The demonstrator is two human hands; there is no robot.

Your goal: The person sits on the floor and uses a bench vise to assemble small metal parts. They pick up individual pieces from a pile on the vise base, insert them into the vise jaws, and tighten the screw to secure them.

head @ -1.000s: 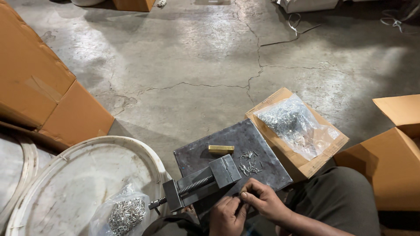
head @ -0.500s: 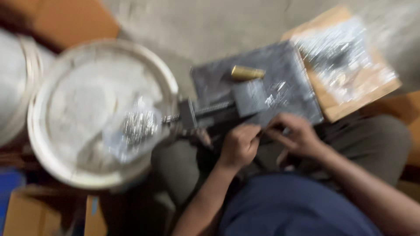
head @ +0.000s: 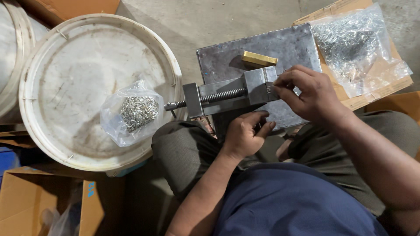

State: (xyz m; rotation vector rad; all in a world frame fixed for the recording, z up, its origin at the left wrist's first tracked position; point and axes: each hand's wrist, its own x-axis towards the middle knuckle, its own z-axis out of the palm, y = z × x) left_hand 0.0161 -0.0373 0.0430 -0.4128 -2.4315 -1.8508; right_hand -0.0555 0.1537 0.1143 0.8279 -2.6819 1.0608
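Observation:
A small grey metal vise (head: 227, 94) lies across my lap on the near edge of a grey steel plate (head: 271, 48). My right hand (head: 308, 94) is at the vise's jaws, fingertips pinched on something too small to make out. Below the vise body, my left hand (head: 245, 135) curls with its fingers against the underside; what it holds is hidden. A small brass block (head: 259, 58) rests on the plate just behind the jaws.
A white bucket lid (head: 87, 65) at left carries a clear bag of small metal pieces (head: 133, 113). A bigger bag of the same pieces (head: 350, 46) lies on cardboard (head: 380, 91) at right. Cardboard boxes (head: 39, 196) stand at lower left.
The camera has tilted down from the concrete floor toward my lap. Both hands stay at the vise; the right hand now reaches the jaws.

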